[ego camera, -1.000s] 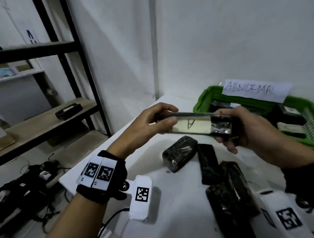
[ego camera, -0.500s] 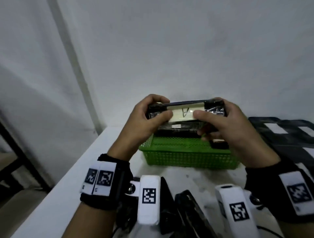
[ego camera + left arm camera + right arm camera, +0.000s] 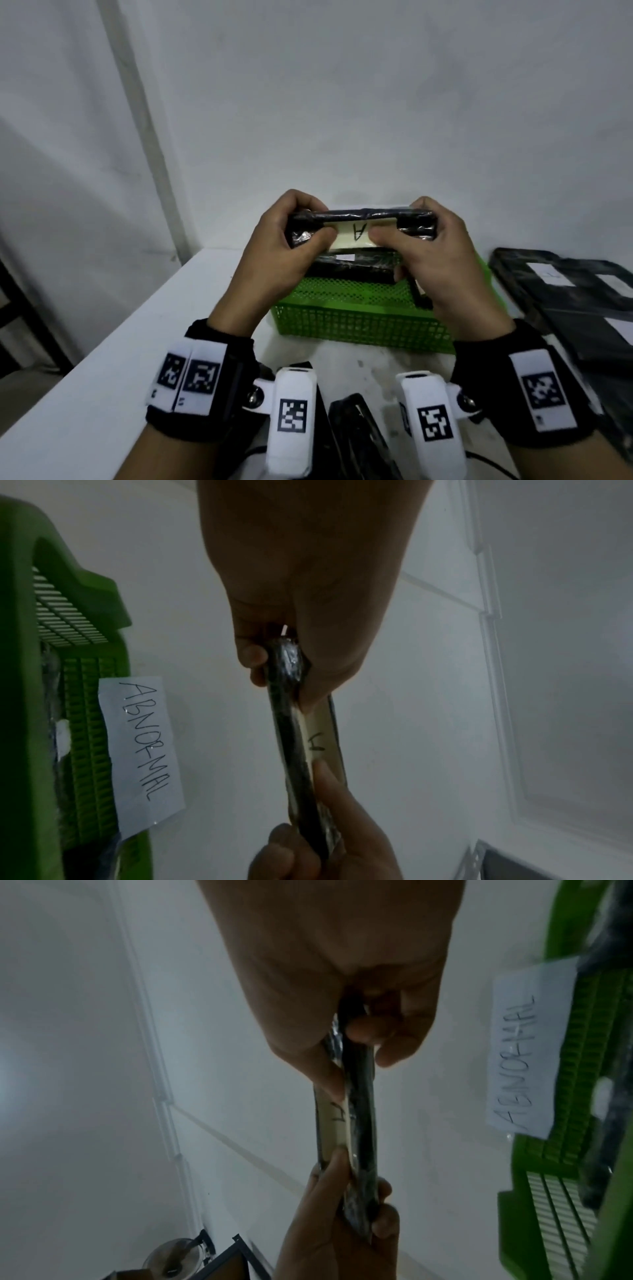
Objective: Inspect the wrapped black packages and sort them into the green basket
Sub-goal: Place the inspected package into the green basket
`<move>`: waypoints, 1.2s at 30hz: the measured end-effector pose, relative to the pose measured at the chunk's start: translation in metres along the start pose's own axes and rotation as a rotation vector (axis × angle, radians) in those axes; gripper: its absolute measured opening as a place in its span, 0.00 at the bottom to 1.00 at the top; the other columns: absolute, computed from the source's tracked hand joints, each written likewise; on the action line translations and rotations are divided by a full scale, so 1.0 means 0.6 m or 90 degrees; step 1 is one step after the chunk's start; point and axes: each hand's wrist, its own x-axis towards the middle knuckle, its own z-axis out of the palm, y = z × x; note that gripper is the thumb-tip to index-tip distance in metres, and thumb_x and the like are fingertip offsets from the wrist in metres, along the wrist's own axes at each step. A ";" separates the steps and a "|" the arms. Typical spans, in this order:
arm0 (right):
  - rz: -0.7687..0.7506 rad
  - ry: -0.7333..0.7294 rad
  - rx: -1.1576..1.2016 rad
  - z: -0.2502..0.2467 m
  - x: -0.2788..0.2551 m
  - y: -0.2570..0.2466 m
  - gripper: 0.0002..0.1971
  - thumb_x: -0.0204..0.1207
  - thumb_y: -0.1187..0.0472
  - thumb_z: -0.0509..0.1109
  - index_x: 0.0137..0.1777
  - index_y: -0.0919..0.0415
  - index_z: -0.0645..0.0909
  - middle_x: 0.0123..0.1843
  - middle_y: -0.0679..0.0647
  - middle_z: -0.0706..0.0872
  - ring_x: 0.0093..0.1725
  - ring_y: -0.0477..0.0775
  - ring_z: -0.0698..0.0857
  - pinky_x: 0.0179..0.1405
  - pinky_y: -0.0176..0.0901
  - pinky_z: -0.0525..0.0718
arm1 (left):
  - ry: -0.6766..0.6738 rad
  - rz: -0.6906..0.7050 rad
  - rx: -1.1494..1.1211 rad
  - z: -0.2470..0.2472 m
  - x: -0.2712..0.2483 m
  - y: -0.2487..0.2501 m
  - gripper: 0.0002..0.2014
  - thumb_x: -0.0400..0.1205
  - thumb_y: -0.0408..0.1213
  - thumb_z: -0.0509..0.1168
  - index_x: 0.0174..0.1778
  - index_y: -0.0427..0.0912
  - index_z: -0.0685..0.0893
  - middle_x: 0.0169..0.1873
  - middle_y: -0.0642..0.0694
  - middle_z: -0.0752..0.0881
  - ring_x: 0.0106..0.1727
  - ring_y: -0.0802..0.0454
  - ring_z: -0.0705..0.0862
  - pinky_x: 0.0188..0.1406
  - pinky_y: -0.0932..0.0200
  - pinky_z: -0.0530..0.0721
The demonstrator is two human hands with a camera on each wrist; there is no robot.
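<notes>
A wrapped black package (image 3: 346,216) with a cream label marked "A" is held level in the air above the green basket (image 3: 359,322). My left hand (image 3: 310,222) grips its left end, thumb on the front face. My right hand (image 3: 407,222) grips the right end, thumb at the label's edge. In the left wrist view the package (image 3: 291,739) runs from my left hand (image 3: 274,666) down to my right hand (image 3: 325,840). In the right wrist view the package (image 3: 359,1123) shows edge-on. Other black packages (image 3: 352,270) lie inside the basket.
A paper sign reading "ABNORMAL" (image 3: 140,748) is stuck on the basket's far rim (image 3: 92,750). More black packages (image 3: 359,435) lie on the white table (image 3: 102,377) near me. Flat black items with white labels (image 3: 582,294) are stacked at the right. The wall is close behind.
The package, held in both hands, has travelled from over the loose packages to above the green basket. My right thumb has come onto its front face beside the label.
</notes>
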 end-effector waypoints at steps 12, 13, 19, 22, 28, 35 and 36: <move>0.157 -0.181 0.146 -0.024 0.003 -0.011 0.31 0.52 0.57 0.85 0.58 0.57 0.81 0.41 0.53 0.89 0.31 0.53 0.86 0.40 0.52 0.91 | 0.013 0.062 -0.113 0.000 -0.002 0.007 0.04 0.79 0.31 0.69 0.45 0.44 0.81 0.40 0.57 0.85 0.43 0.60 0.82 0.46 0.65 0.81; 0.164 -0.188 0.163 -0.022 0.004 -0.009 0.32 0.51 0.58 0.86 0.58 0.56 0.81 0.40 0.52 0.89 0.31 0.53 0.86 0.41 0.52 0.91 | 0.013 0.049 -0.128 -0.002 -0.001 0.004 0.05 0.77 0.30 0.69 0.43 0.44 0.81 0.42 0.56 0.85 0.44 0.60 0.83 0.48 0.65 0.81; 0.099 -0.063 0.140 -0.014 0.006 0.000 0.14 0.69 0.70 0.81 0.51 0.59 0.83 0.31 0.50 0.88 0.21 0.47 0.79 0.25 0.41 0.85 | -0.003 -0.003 -0.133 0.013 -0.002 -0.004 0.09 0.74 0.30 0.71 0.46 0.44 0.81 0.50 0.47 0.90 0.50 0.57 0.89 0.53 0.62 0.87; 0.045 -0.014 0.085 -0.012 0.003 0.004 0.10 0.72 0.70 0.80 0.41 0.58 0.81 0.28 0.51 0.87 0.15 0.50 0.74 0.19 0.39 0.77 | 0.022 -0.026 -0.129 0.025 -0.003 -0.007 0.10 0.74 0.32 0.72 0.47 0.45 0.82 0.44 0.50 0.91 0.46 0.55 0.90 0.51 0.59 0.87; 0.018 -0.075 0.129 -0.025 0.003 0.001 0.13 0.68 0.70 0.83 0.41 0.54 0.82 0.38 0.51 0.88 0.31 0.50 0.86 0.34 0.44 0.87 | 0.017 -0.061 -0.076 0.022 -0.006 -0.002 0.11 0.78 0.40 0.70 0.56 0.47 0.81 0.55 0.48 0.89 0.56 0.55 0.89 0.55 0.56 0.87; 0.095 -0.131 0.175 -0.050 -0.001 -0.022 0.18 0.70 0.63 0.78 0.60 0.58 0.81 0.51 0.55 0.89 0.40 0.51 0.91 0.34 0.44 0.91 | -0.011 -0.103 -0.317 0.026 -0.009 0.020 0.19 0.76 0.21 0.70 0.60 0.43 0.80 0.52 0.45 0.83 0.47 0.52 0.88 0.37 0.60 0.88; 0.123 -0.132 0.170 -0.056 0.000 -0.027 0.19 0.71 0.66 0.77 0.61 0.58 0.80 0.47 0.56 0.90 0.36 0.52 0.90 0.32 0.43 0.90 | -0.016 -0.086 -0.324 0.028 -0.010 0.023 0.22 0.73 0.22 0.71 0.60 0.44 0.80 0.52 0.46 0.82 0.47 0.53 0.87 0.38 0.59 0.88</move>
